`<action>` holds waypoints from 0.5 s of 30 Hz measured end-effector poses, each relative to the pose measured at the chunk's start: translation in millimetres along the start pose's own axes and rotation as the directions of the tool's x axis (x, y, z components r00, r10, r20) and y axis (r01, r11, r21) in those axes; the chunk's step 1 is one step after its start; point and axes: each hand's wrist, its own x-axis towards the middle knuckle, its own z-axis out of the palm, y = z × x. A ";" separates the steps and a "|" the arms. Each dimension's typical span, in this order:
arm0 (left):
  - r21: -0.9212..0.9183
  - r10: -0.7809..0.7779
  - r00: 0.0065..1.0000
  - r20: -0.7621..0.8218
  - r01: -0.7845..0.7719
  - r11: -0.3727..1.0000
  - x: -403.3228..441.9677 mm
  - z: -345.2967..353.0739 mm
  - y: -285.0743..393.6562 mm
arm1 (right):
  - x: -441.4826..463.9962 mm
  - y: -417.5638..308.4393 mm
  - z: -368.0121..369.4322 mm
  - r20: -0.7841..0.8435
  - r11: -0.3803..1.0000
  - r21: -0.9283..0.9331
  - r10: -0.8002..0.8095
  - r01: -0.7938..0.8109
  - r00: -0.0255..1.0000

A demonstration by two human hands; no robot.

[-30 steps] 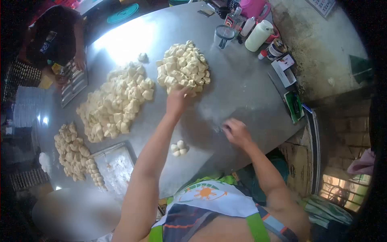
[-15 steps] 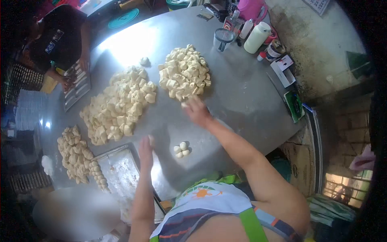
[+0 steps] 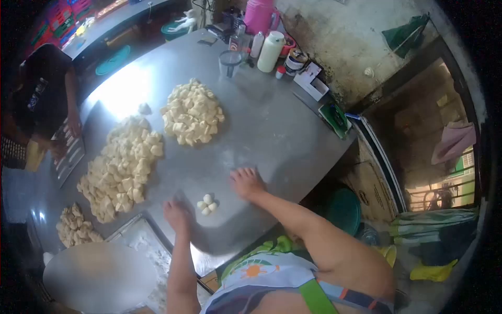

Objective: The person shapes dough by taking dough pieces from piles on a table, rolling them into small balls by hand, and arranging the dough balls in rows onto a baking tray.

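My right hand [image 3: 247, 182] is cupped palm down on the steel table, its fingers curled over a piece of dough that the hand hides. To the left, my left hand [image 3: 176, 213] is likewise closed and low on the tabletop; its dough piece is hidden too. Between and slightly below the hands lies a small cluster of smooth, round dough balls [image 3: 207, 204]. Ahead is a heap of cut dough pieces [image 3: 192, 112]. A larger, longer dough heap [image 3: 123, 165] spreads beyond my left hand.
A floured metal tray [image 3: 149, 243] sits left of my left forearm, near a smaller dough pile [image 3: 77, 226]. Bottles, a pale flask [image 3: 271, 51] and a pink jug [image 3: 259, 15] line the far edge. At the left, another person [image 3: 44, 94] handles a slotted metal tray [image 3: 69, 152].
My right hand has come back from the far dough heap to the table near the dough balls. My left hand stays beside them. The view has swung to the right.
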 end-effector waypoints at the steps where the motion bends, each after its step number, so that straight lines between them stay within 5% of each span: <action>1: 0.027 0.012 0.994 0.111 -0.015 1.000 3.7 8.6 1.3 | 16.5 -7.7 6.7 0.018 0.999 0.045 -0.026 0.026 0.999; 5: -0.020 0.070 0.938 0.339 -0.067 0.998 -24.8 -24.2 36.7 | -25.5 -23.2 15.3 -0.064 0.991 0.047 -0.120 0.123 0.991; 7: -0.121 0.052 0.967 0.248 -0.023 0.992 -62.9 -31.1 29.4 | -74.5 -22.2 -2.4 -0.055 0.967 0.089 -0.233 0.238 0.971; 9: -0.084 0.193 0.976 0.105 -0.185 0.979 -97.3 -42.4 7.5 | -117.6 -6.3 3.1 -0.193 0.946 0.088 -0.292 0.313 0.937; 10: -0.068 0.134 0.978 0.160 -0.125 0.990 -91.4 -53.1 6.4 | -110.9 0.4 -4.8 -0.198 0.945 0.084 -0.294 0.315 0.935; 12: 0.054 0.002 0.990 0.141 -0.009 0.998 -71.0 -48.6 -11.2 | -94.0 12.5 -17.1 -0.109 0.985 -0.109 -0.148 0.136 0.983; 15: 0.145 0.003 1.000 0.005 -0.004 0.989 -20.4 -4.9 -18.3 | -6.3 4.7 10.7 -0.100 0.996 0.055 -0.067 0.073 0.993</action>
